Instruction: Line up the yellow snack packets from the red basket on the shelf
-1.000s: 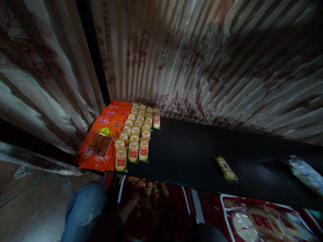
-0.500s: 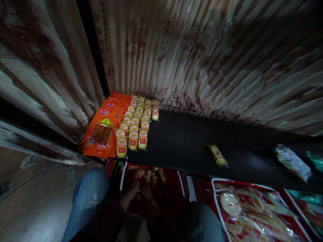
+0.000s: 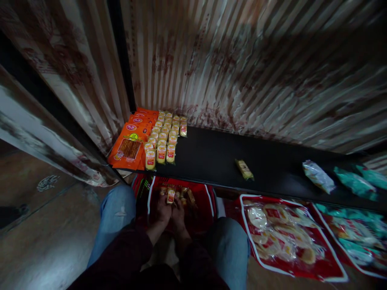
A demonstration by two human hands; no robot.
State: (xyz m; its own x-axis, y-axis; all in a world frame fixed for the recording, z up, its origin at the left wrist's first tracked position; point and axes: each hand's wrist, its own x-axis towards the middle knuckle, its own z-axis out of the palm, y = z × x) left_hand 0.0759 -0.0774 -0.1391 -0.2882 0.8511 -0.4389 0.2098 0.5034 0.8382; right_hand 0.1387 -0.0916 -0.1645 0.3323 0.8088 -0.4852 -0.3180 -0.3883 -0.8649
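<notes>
My left hand (image 3: 163, 208) and my right hand (image 3: 178, 212) are close together over a red basket (image 3: 206, 217) with white edging. Between their fingertips is one small wrapped snack cake (image 3: 171, 195), upright, with a yellow and red label; both hands are closed on it. More small packets (image 3: 190, 196) lie in the basket beyond my hands. On the black shelf (image 3: 208, 157) above, rows of similar wrapped cakes (image 3: 161, 154) stand beside orange snack bags (image 3: 129, 147).
A lone small packet (image 3: 244, 169) lies mid-shelf. Farther right are a white-and-purple bag (image 3: 318, 176) and teal bags (image 3: 355, 183). Below stand a red basket of round wrapped flat items (image 3: 279, 233) and another of teal packages (image 3: 356, 237). Printed sheeting (image 3: 229, 80) backs the shelf.
My hands have raised a wrapped cake into clear view, its label now showing. The head view has shifted, bringing more of the right-hand baskets and teal bags into sight.
</notes>
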